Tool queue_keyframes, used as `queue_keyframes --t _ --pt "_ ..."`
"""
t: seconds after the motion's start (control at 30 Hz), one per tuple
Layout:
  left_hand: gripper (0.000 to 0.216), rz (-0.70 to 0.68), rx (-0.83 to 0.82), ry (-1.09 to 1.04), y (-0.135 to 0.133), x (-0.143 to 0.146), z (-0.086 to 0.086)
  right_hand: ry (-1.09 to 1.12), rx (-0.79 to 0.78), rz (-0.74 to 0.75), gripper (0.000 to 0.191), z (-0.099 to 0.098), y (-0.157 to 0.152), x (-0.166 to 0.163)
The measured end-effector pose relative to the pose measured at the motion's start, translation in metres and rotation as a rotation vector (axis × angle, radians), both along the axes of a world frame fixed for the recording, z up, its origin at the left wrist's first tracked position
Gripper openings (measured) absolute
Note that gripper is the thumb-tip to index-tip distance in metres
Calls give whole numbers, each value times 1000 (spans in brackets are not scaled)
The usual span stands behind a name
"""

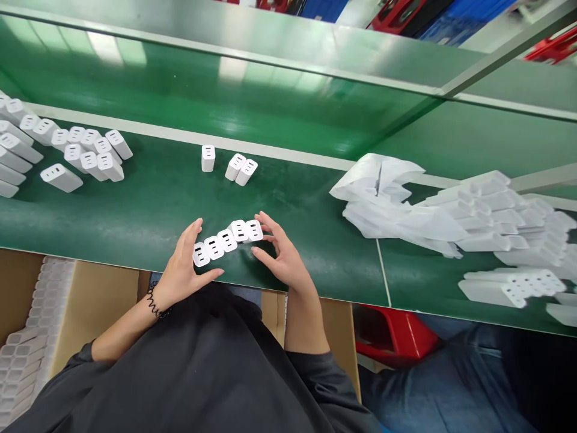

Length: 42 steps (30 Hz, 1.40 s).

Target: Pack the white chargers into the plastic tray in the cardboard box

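Note:
A stepped row of several white charger blocks [226, 240], their slotted ends facing up, is between my two hands at the near side of the green bench. My left hand [184, 263] is at the left end of the row, its thumb stretched out and apart from the fingers. At the right end, my right hand [283, 255] has its fingertips beside the last block, with the thumb spread lower down. Whether the fingers press on the end blocks is hard to make out. Behind the row stand a single charger block [208, 158] and a touching pair of charger blocks [241, 169].
Many white charger blocks [90, 156] are grouped at the left. White plastic wrapping [383, 192] lies at the right, beside stacked white pieces [496, 210]. Below the bench are a cardboard box [99, 307] and a red bin [401, 337]. Another person's jeans [433, 385] show at lower right.

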<state>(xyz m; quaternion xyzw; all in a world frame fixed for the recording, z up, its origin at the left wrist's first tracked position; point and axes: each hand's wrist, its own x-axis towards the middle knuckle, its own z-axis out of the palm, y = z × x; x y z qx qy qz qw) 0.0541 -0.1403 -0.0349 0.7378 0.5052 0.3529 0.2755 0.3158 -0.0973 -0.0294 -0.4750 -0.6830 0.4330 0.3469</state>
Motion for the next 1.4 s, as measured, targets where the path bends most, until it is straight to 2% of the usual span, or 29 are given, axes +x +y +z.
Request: queue_keyframes --t 0.13,0.27,0.43,0.57,0.73,0.93,1.13,1.27,1.4 --pt "98 46 126 81 6 10 6 -60 126 176 73 9 20 -2" --pt "90 44 198 136 9 16 11 -175 257 306 56 19 32 -8" --pt "83 0 159 105 20 6 9 -309 324 206 42 24 33 -10" --pt "81 -66 162 89 28 -5 9 -424 384 96 33 20 32 -14" --pt "96 -83 117 -22 26 -14 7 -492 496 -32 34 11 27 -24" --pt "100 -95 53 -70 18 -23 -2 -392 497 22 42 13 20 -20" --pt "97 -80 34 -51 18 -19 -5 -422 495 -52 41 10 18 -27" --pt "95 -87 43 -53 19 -19 -4 -369 508 25 46 12 12 -22" --pt "97 -92 38 -57 19 -19 -5 -305 439 105 57 16 11 -9"
